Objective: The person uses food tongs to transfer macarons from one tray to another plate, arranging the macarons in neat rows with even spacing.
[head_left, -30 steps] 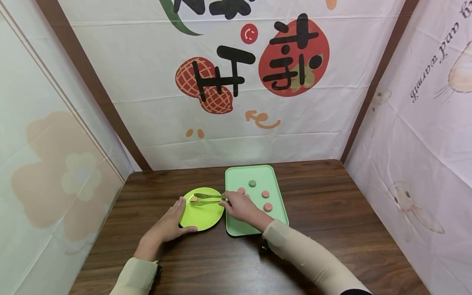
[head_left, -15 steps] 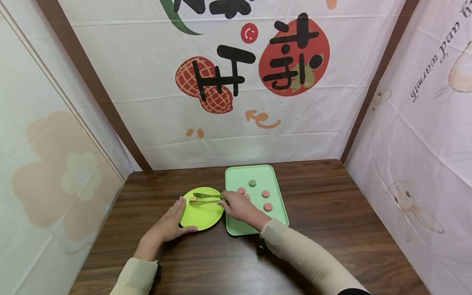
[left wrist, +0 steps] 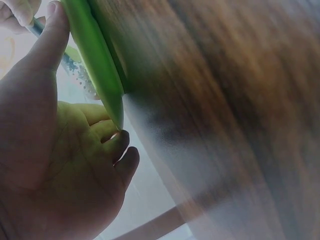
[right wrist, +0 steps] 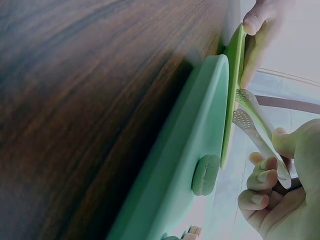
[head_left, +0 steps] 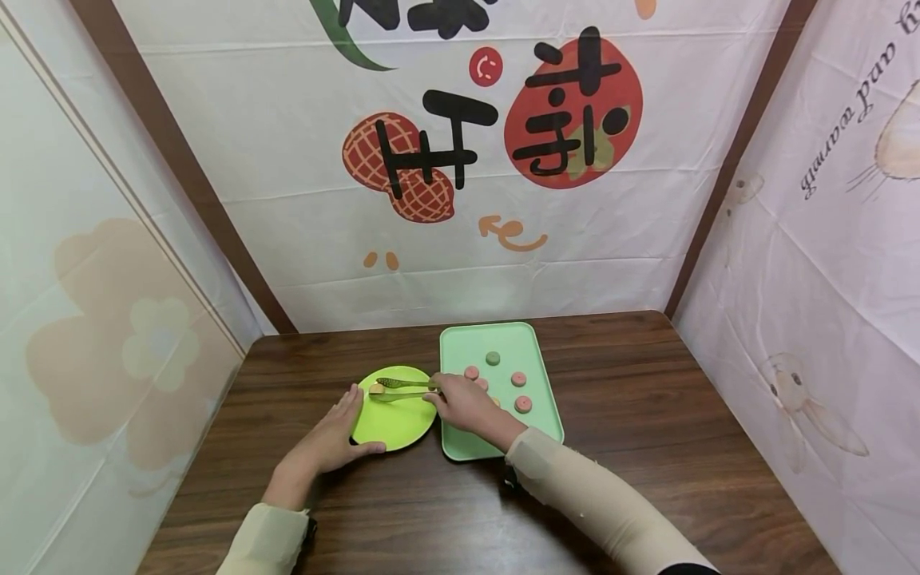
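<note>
A yellow-green plate (head_left: 398, 423) sits left of a mint tray (head_left: 460, 343). My left hand (head_left: 331, 431) holds the plate's near-left rim, thumb and fingers spread around it. My right hand (head_left: 470, 403) reaches over the tray and grips green tongs (head_left: 406, 394), whose perforated ends (right wrist: 243, 120) stand apart over the plate. A small yellow macaron (head_left: 377, 389) lies between the tong tips at the plate's far-left side; whether they press it cannot be told. On the tray are several pink macarons (head_left: 523, 404), a green macaron (head_left: 492, 358), and a yellow one partly hidden by my hand.
Brown wooden tabletop (head_left: 647, 447) extends around the plate and tray. A white printed cloth (head_left: 309, 239) hangs behind the table, with similar cloth at both sides. The tray's raised rim comes close to the plate's right edge.
My right hand and the tongs have shifted slightly left, and the yellow macaron on the plate with them. My left hand stays at the plate's rim.
</note>
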`<state>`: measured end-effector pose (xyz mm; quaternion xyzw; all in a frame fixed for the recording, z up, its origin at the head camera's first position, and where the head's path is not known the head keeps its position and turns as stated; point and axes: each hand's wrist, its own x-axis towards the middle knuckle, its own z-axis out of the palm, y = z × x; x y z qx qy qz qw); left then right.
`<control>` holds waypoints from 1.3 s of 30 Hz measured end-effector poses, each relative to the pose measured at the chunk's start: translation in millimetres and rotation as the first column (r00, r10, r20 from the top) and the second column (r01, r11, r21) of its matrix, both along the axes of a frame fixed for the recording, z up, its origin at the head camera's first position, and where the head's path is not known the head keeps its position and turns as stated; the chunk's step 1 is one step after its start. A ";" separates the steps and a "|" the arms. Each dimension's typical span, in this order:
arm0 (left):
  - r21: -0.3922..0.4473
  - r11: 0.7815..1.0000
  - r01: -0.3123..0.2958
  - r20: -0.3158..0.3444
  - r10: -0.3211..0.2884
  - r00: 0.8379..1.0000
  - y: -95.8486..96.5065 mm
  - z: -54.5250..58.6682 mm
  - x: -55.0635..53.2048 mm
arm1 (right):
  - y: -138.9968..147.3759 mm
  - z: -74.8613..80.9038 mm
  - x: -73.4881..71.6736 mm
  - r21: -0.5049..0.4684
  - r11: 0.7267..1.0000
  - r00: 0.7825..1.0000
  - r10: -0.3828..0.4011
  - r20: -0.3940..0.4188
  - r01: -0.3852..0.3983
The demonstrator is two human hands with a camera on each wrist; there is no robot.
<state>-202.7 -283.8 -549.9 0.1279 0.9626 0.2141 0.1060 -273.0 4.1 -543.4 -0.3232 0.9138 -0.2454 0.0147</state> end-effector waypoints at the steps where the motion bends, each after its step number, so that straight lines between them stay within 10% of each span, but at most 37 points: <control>1: 0.002 1.000 0.001 -0.001 -0.001 1.000 0.1 -0.7 -0.2 | 0.1 0.0 0.1 0.001 1.000 1.000 0.000 0.002 0.000; 39: 0.018 1.000 -0.001 -0.005 0.002 1.000 -0.8 -0.6 1.6 | 39.0 6.3 8.8 -0.161 0.983 0.996 -0.084 0.041 0.089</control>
